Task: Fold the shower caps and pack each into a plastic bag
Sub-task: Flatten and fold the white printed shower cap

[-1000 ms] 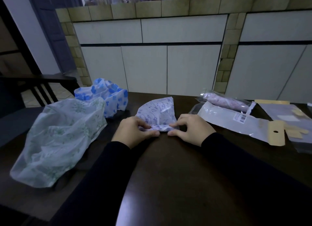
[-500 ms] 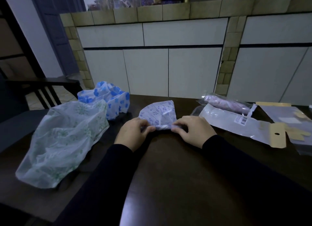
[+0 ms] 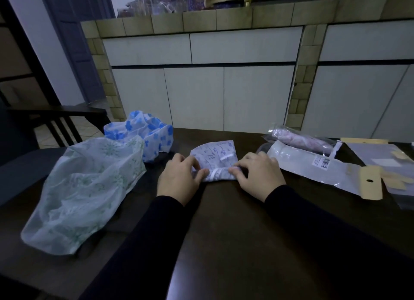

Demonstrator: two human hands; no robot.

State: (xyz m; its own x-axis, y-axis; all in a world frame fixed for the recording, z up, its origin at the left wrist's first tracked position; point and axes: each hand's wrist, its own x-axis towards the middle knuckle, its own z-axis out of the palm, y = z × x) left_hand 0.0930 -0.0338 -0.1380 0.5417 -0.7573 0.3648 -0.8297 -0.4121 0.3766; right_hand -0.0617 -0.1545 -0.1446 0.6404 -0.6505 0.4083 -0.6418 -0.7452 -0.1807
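Note:
A small shower cap with a purple pattern [image 3: 215,158] lies on the dark table [image 3: 235,232], its near edge rolled into a tight band. My left hand [image 3: 179,178] pinches the left end of that roll and my right hand [image 3: 257,176] pinches the right end. A green-patterned shower cap [image 3: 89,187] lies crumpled at the left. Behind it sits a blue-flowered shower cap [image 3: 145,134]. To the right lies an empty plastic bag [image 3: 313,167] with a barcode label and a tan header. Behind that bag rests a pink cap packed in a bag [image 3: 300,140].
More flat plastic bags [image 3: 387,161] are stacked at the far right edge. A dark chair [image 3: 58,120] stands beyond the table's left corner. White cabinet doors [image 3: 201,98] under a tiled counter face the table's far side.
Both hands have rolled the purple cap's near edge further away from me, so the cap's flat part is shorter. The view has also tilted slightly upward.

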